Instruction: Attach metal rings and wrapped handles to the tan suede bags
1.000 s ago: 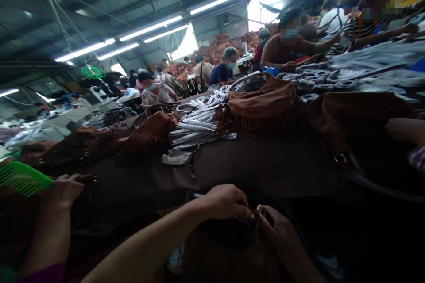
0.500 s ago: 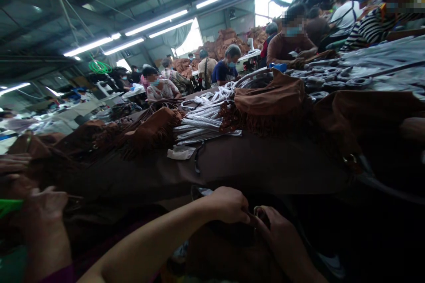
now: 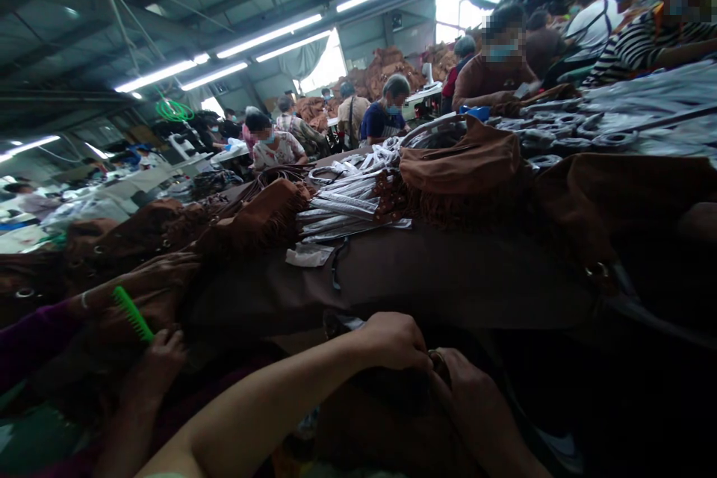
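Observation:
My left hand (image 3: 392, 342) and my right hand (image 3: 473, 397) meet low in the middle, over a dark brown bag (image 3: 386, 426) that lies in shadow. Both hands are closed, fingertips pinched together around a small metal ring (image 3: 439, 363) at the bag's top. Most of the ring is hidden by my fingers. My left forearm crosses in from the lower left.
A co-worker's hand (image 3: 154, 358) at the left holds a green comb (image 3: 133, 314) against brown fringed suede (image 3: 168, 291). Brown fringed bags (image 3: 459, 164), wrapped white straps (image 3: 341, 205) and a dark brown cloth (image 3: 448, 276) cover the long table. Several people work along the far side.
My hands have stayed pinched at the ring, closing a little tighter together. The co-worker's green comb swung from the far left edge inward onto the suede. The view shifted slightly.

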Demonstrator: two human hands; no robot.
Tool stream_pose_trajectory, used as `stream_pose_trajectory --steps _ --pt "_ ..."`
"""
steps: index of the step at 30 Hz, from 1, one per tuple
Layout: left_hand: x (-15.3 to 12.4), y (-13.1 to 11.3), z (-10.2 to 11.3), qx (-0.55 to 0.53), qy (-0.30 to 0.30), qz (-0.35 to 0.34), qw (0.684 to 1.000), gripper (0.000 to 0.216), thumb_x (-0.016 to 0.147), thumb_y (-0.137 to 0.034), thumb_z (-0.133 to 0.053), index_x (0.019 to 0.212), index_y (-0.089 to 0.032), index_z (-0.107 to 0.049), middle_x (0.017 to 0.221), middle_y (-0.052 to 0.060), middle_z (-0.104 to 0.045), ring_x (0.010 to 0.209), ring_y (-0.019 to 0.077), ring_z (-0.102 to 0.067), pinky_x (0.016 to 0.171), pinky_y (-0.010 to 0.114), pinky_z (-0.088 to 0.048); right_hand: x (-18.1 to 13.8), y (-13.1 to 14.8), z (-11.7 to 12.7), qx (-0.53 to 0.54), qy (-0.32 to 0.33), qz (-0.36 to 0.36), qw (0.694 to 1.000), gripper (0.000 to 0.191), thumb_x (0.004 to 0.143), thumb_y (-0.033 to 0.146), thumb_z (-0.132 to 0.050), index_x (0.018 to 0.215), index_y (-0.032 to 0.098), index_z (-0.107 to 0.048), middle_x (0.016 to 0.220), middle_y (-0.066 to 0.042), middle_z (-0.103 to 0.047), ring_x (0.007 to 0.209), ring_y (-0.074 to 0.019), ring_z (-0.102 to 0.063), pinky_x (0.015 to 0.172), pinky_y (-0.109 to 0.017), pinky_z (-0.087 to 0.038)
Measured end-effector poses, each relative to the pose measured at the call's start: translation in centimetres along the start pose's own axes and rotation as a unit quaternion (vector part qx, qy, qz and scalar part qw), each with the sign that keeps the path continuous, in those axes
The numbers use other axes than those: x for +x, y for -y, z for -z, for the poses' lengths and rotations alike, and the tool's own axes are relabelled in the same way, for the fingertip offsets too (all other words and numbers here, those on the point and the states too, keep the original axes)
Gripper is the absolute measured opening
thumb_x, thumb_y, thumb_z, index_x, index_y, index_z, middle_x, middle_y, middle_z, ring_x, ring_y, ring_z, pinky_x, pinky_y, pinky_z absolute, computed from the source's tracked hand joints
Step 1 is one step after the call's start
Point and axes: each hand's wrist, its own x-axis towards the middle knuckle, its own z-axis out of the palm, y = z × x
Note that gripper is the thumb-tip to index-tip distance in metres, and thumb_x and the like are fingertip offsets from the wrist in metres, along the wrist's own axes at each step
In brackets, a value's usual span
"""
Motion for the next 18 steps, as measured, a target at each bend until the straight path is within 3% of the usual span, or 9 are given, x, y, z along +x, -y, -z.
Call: stream_pose_trajectory --steps 3,6,10,18 --pt "0.6 0.4 -1.0 -0.119 0.030 0.021 0.992 0.035 0.073 -0.052 -0.061 0.090 -0.025 -0.076 0.064 -0.002 -0.065 0.060 0.0128 -0.059 0.050 0.020 -0.034 0.0 0.3 0.7 0.021 0.031 -0.006 0.999 0.026 0.092 0.044 -0.044 0.095 0.023 -0.059 0.094 -0.006 -0.068 0.082 -0.0210 -0.067 0.069 -0.030 -0.048" --pt "1.1 1.0 -1.8 -0.207 0.045 0.041 0.976 0.037 0.069 -0.051 -0.063 0.087 -0.021 -0.077 0.065 -0.001 -0.064 0.056 0.0115 -0.055 0.048 0.020 -0.034 0.0 0.5 1.4 0.044 0.070 0.000 0.997 0.024 0.092 0.040 -0.045 0.099 0.023 -0.059 0.099 -0.005 -0.068 0.087 -0.0192 -0.066 0.074 -0.028 -0.048" --pt "1.5 1.4 -2.1 -0.231 0.052 0.055 0.970 0.037 0.065 -0.047 -0.066 0.085 -0.018 -0.077 0.064 -0.001 -0.064 0.054 0.0106 -0.052 0.048 0.019 -0.034 -0.1 0.6 1.6 0.035 0.072 -0.026 0.997 0.028 0.091 0.040 -0.046 0.108 0.023 -0.060 0.109 -0.006 -0.068 0.098 -0.0209 -0.066 0.081 -0.029 -0.048" --pt "1.0 1.3 -1.6 -0.245 0.057 0.032 0.967 0.033 0.069 -0.044 -0.063 0.083 -0.017 -0.075 0.058 -0.003 -0.057 0.052 0.0097 -0.049 0.047 0.020 -0.033 0.0 1.8 0.9 -0.021 0.027 -0.023 0.999 0.027 0.093 0.039 -0.040 0.088 0.024 -0.060 0.089 -0.004 -0.068 0.078 -0.0202 -0.066 0.067 -0.029 -0.045"
